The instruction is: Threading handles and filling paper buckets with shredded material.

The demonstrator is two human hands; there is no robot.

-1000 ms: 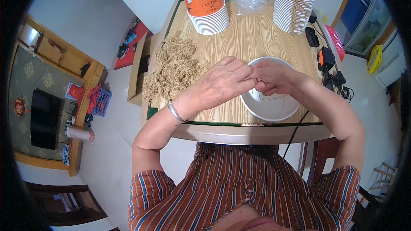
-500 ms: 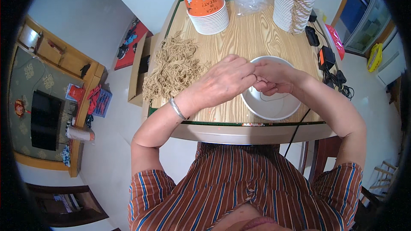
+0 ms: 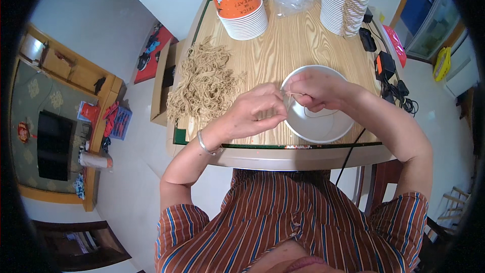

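While both hands meet over the bowl:
left hand (image 3: 255, 114): pinching thin cord (image 3: 294, 94), 9 o'clock end.
right hand (image 3: 316, 88): pinching 3 o'clock end; cord runs 9-to-3.
white bowl (image 3: 323, 126): beneath, near counter (image 3: 283, 45) edge.
cord pile (image 3: 207, 83): 10 o'clock, nearer left hand.

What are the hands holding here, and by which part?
Both hands pinch a thin tan string over the white bowl: the left hand and the right hand each grip it near one end, between fingertips.
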